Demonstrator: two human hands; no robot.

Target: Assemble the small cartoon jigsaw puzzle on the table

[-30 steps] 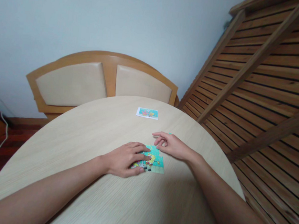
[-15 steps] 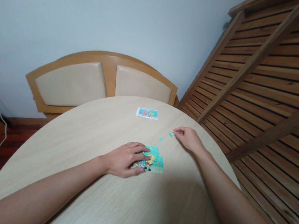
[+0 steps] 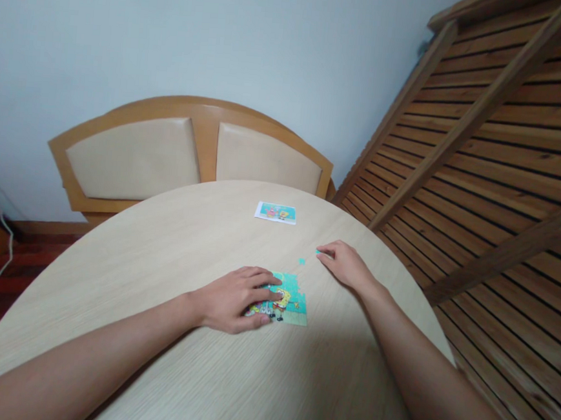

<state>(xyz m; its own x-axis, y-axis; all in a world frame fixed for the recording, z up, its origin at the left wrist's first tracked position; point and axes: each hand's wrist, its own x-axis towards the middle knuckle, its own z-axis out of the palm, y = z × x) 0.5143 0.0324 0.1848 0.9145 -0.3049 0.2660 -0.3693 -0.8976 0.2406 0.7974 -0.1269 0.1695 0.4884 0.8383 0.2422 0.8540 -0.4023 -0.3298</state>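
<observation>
A turquoise jigsaw puzzle (image 3: 288,306) with a yellow cartoon figure lies on the table, a notch showing at its upper right corner. My left hand (image 3: 234,298) rests flat across its left side, fingers spread, hiding that part of the picture. Beyond and to the right, my right hand (image 3: 342,261) has thumb and fingertips closed on a small turquoise puzzle piece (image 3: 318,252), partly covered by the fingers. One loose turquoise piece (image 3: 301,261) lies between that hand and the puzzle.
A picture card (image 3: 278,213) with the same cartoon scene lies near the far edge of the round wooden table (image 3: 165,369). Behind it stand padded chair backs (image 3: 134,156). Slatted wood (image 3: 508,157) leans along the right side, and a white cable (image 3: 11,247) hangs at left.
My right hand has moved slightly left and toward me, and its fingers now close on the turquoise piece that lay beside them. My left hand has stayed on the puzzle.
</observation>
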